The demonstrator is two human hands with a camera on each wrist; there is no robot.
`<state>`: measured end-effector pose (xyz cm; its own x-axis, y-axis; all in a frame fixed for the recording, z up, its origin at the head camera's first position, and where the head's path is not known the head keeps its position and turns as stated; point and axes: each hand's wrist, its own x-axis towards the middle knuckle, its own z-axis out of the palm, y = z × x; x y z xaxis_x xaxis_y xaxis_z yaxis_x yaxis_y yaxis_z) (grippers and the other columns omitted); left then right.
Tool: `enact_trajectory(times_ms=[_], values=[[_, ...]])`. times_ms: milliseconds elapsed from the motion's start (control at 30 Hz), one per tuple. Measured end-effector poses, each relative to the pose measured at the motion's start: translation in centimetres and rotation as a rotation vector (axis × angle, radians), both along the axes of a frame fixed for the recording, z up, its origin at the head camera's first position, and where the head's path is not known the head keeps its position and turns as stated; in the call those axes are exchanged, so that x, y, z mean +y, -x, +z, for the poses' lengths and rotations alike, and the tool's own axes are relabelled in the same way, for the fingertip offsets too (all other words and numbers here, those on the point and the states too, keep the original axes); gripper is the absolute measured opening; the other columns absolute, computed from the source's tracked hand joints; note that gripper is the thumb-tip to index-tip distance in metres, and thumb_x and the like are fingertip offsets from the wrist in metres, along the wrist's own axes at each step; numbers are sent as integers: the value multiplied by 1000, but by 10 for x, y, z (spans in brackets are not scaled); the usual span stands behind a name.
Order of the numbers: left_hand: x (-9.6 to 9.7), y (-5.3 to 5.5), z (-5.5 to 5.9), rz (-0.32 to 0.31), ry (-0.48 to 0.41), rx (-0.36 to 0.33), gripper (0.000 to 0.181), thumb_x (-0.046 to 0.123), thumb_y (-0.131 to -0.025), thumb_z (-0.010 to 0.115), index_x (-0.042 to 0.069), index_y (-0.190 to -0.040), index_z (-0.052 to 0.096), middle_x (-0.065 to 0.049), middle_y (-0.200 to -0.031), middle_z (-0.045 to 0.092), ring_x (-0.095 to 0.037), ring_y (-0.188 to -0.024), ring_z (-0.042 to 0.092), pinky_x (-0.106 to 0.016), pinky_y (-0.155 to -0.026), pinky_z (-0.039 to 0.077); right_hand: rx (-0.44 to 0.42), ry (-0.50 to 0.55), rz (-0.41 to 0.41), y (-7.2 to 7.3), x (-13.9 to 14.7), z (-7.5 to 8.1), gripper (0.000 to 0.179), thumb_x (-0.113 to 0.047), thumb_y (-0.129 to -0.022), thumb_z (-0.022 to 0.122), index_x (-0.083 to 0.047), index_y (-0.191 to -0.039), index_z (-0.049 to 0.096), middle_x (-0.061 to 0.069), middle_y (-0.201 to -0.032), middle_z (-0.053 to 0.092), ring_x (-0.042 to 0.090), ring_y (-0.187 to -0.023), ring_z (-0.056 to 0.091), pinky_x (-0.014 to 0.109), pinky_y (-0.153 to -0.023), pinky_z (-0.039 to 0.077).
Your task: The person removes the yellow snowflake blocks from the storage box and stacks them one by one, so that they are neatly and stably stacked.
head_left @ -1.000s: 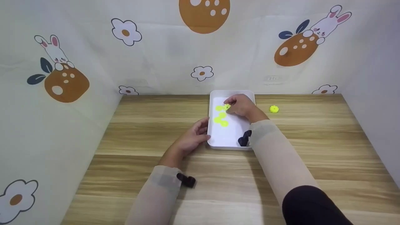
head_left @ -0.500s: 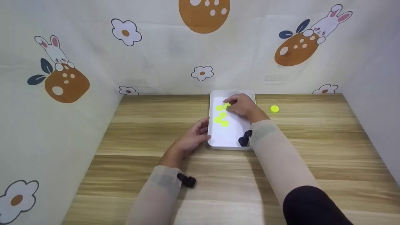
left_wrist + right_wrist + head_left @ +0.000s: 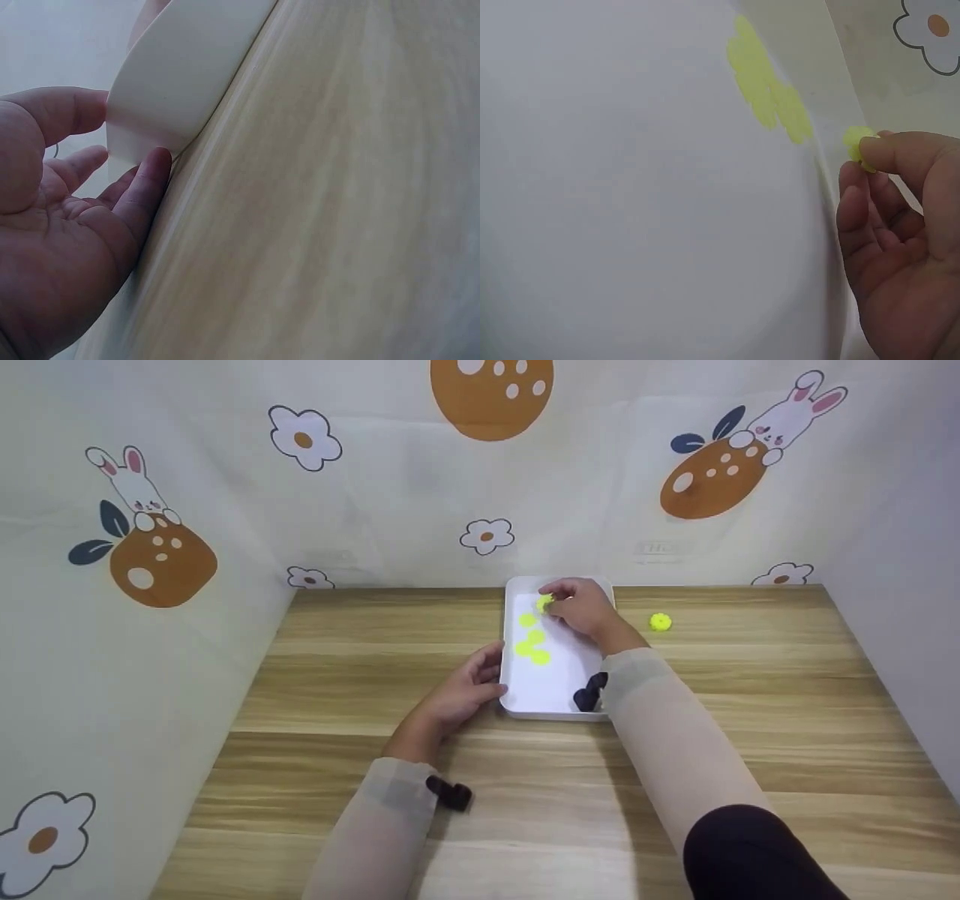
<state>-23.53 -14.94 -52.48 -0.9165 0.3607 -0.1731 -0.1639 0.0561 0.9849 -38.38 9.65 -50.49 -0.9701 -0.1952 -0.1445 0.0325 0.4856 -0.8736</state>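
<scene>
A white tray point(image 3: 559, 690) lies on the wooden table with several bright yellow flower-shaped pieces point(image 3: 523, 648) inside, some touching one another. My right hand point(image 3: 581, 604) is over the far part of the tray. Its thumb and fingertips pinch a yellow flower-shaped piece point(image 3: 855, 142), partly covered by the thumb. My left hand point(image 3: 461, 690) is at the tray's left side, its thumb and fingers spread apart and touching the outer wall point(image 3: 172, 82). Another yellow flower-shaped piece point(image 3: 660, 622) sits on the table to the right of the tray.
The wooden tabletop point(image 3: 360, 660) meets a pale printed cloth backdrop point(image 3: 405, 510) just behind the tray. A black wrist device point(image 3: 448, 793) is on the left sleeve, and another black device point(image 3: 590, 692) on the right one overlaps the tray's near right corner.
My right hand has lifted slightly and shifted toward the tray's far end, carrying the yellow flower-shaped piece away from the others. My left hand and the tray stay in place.
</scene>
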Motion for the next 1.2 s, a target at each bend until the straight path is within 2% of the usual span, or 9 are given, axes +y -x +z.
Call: enact_trajectory(times_ms=[100,267,533,667,800,933,1200], values=[[1,0,1,6,5,-6,80,-1,-99,64,10,-169,27,-15,-173,36,-33,-161,36,-46,-130,39,6,87,-17,-2,-1,4,32,-12,-98,73,-14,-130,75,5,-111,63,21,-99,63,29,-85,59],[2,1,0,3,-11,-7,80,-3,-100,63,9,-170,27,-16,-172,36,-34,-160,37,-47,-130,39,29,224,-32,-2,-1,9,32,-9,-97,73,-9,-129,74,4,-105,62,18,-93,69,30,-87,64],[4,1,-1,4,-29,-13,80,-5,-99,62,8,-169,26,-17,-171,37,-35,-159,39,-46,-128,41,6,313,-50,1,-2,19,34,-10,-100,72,-9,-134,72,6,-112,64,18,-98,73,26,-88,65],[3,0,1,11,-11,-23,80,-4,-99,63,10,-169,28,-16,-171,38,-33,-159,39,-46,-128,42,-17,397,-50,-1,-3,27,35,-6,-101,69,-7,-136,70,8,-115,65,18,-101,73,27,-91,65],[3,0,1,11,-18,-27,80,-5,-99,63,9,-169,27,-16,-171,38,-34,-160,38,-47,-128,42,-45,430,-45,-6,0,40,36,-10,-104,67,-8,-140,67,8,-120,65,20,-108,73,30,-98,64],[2,-1,2,9,-26,-15,80,-5,-99,62,8,-169,27,-18,-171,37,-35,-160,38,-47,-128,42,-45,443,-51,-13,6,53,37,-13,-105,66,-10,-142,66,9,-122,64,24,-114,73,31,-99,64],[1,-1,1,-4,-24,-3,80,-4,-100,62,9,-170,26,-17,-172,36,-36,-160,37,-47,-128,42,-27,584,-77,-27,28,67,40,-8,-102,69,-2,-141,66,6,-110,63,17,-98,75,26,-91,65]])
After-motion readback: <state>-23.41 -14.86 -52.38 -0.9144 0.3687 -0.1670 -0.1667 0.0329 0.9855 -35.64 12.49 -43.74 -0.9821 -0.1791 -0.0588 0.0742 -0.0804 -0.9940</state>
